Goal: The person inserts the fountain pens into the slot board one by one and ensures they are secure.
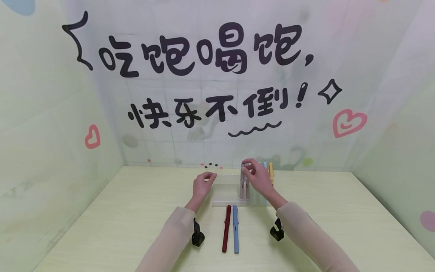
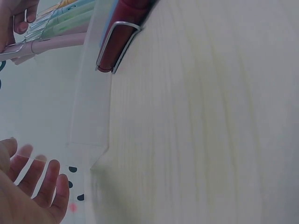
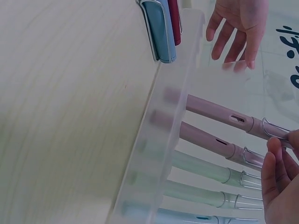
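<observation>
Black lettering (image 1: pixel 222 111) on the back wall (image 1: pixel 210 85) reads "吃饱喝饱,快乐不倒!"

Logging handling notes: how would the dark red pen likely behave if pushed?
The dark red pen looks stiff, since it lies straight. Its slim shape suggests it is light. Pushed sideways, it may roll only briefly before its protruding clip catches.

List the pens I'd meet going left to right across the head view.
Dark red pen, loose blue pen, left mauve pen, right mauve pen, standing light blue pen, yellow pen. Any mostly behind the right hand are omitted.
</observation>
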{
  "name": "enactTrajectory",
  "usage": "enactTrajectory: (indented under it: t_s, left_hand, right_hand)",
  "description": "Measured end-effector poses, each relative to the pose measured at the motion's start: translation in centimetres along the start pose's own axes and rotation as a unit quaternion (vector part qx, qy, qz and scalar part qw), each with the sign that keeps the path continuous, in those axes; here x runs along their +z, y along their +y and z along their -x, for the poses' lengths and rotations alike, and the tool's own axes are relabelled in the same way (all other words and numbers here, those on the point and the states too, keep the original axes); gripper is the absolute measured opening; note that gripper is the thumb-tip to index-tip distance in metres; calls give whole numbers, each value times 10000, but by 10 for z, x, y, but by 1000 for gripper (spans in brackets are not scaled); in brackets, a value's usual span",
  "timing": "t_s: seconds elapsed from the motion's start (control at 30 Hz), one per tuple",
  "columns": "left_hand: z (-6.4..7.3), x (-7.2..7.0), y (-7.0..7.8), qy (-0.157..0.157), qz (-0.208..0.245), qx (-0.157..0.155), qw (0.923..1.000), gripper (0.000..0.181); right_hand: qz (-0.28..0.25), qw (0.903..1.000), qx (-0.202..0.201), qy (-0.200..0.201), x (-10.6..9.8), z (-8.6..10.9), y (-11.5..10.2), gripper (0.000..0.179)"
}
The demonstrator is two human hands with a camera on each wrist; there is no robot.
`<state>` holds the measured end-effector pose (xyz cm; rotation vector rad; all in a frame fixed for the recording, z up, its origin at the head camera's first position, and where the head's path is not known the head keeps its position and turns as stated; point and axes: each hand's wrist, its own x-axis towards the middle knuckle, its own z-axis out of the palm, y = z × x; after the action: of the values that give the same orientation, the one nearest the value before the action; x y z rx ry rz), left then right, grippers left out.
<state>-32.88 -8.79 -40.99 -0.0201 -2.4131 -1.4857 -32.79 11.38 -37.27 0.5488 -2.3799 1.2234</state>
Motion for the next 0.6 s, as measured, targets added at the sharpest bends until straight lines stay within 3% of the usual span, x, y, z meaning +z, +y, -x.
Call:
enactTrajectory:
  t_s: [0.33, 0.6]
  left_hand:
    - [0, 0, 0, 2, -8, -34, 10000, 25]
    - [-1, 0, 0, -20, -69, -90, 9999, 25]
  right_hand:
    - [-16, 10000, -25, -80, -2, -2, -3, 18]
    - [13, 9994, 260, -244, 0, -4, -2, 18]
